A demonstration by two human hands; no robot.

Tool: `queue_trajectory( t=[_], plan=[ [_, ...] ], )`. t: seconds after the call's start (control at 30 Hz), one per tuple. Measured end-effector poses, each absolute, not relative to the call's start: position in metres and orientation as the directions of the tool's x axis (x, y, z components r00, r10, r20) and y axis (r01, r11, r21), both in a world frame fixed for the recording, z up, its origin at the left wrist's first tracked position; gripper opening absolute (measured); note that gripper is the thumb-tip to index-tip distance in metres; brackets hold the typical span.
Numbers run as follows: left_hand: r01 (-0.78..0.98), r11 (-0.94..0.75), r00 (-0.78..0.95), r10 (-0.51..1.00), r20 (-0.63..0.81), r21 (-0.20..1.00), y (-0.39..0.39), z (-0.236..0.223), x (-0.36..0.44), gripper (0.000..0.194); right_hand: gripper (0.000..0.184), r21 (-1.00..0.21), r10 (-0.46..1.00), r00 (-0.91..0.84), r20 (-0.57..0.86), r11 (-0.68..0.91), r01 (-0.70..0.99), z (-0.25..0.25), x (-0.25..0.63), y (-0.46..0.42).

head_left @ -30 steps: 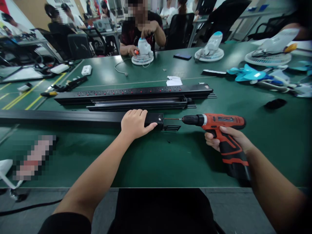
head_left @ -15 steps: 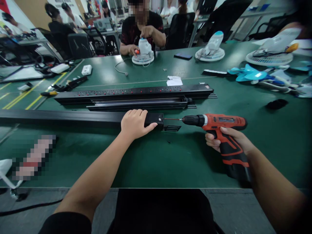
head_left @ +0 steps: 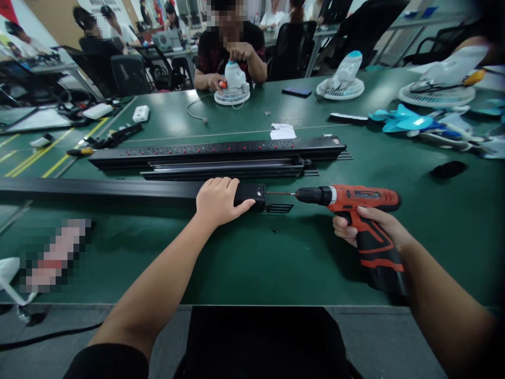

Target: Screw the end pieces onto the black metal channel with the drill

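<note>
My left hand (head_left: 218,201) lies over the right end of a long black bar (head_left: 118,193), its fingers wrapped across the top and the thumb pointing right along the near side. The bar runs out of view on the left. A red and black cordless drill (head_left: 365,197) is gripped in my right hand (head_left: 381,226), the index finger near the trigger. Its long thin bit (head_left: 280,193) points left and reaches the bar's end face; the exact contact point is too small to make out. Thin black prongs (head_left: 278,208) stick out below the bit.
Behind the bar lie a black power strip (head_left: 221,148) with red-marked sockets and a slimmer black rail (head_left: 224,167). Across the green table (head_left: 252,263), a person (head_left: 236,52) handles a white fan part (head_left: 232,87). Blue fan blades (head_left: 400,118) lie at the right.
The view has shifted very slightly. Both hands, the drill and the bar keep their positions.
</note>
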State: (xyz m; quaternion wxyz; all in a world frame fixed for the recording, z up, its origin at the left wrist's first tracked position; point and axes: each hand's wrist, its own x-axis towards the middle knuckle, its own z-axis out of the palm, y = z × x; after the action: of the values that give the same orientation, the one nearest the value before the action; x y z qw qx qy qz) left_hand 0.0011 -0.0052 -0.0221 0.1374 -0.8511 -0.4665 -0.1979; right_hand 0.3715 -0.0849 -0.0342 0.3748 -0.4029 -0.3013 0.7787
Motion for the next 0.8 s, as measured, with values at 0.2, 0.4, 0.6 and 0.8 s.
queue_trajectory(
  t=[0.2, 0.4, 0.6, 0.8],
  plan=[
    [0.849, -0.527, 0.485, 0.741, 0.465, -0.046, -0.0054, -0.0226, 0.0005, 0.065, 0.027, -0.773, 0.837, -0.368, -0.405, -0.528, -0.350, -0.0349, 0.3719, -0.0856],
    [0.849, -0.527, 0.484, 0.736, 0.473, -0.048, -0.0058, -0.0227, 0.0004, 0.063, 0.026, -0.782, 0.830, -0.388, -0.401, -0.531, -0.327, -0.0331, 0.3710, -0.0846],
    [0.850, -0.527, 0.479, 0.746, 0.463, -0.031, -0.0058, -0.0216, 0.0011, 0.063, 0.027, -0.775, 0.826, -0.398, -0.400, -0.536, -0.334, -0.0357, 0.3723, -0.0843],
    [0.848, -0.529, 0.486, 0.749, 0.449, -0.036, -0.0057, -0.0215, 0.0005, 0.065, 0.028, -0.771, 0.831, -0.372, -0.414, -0.537, -0.340, -0.0343, 0.3717, -0.0841]
  ],
)
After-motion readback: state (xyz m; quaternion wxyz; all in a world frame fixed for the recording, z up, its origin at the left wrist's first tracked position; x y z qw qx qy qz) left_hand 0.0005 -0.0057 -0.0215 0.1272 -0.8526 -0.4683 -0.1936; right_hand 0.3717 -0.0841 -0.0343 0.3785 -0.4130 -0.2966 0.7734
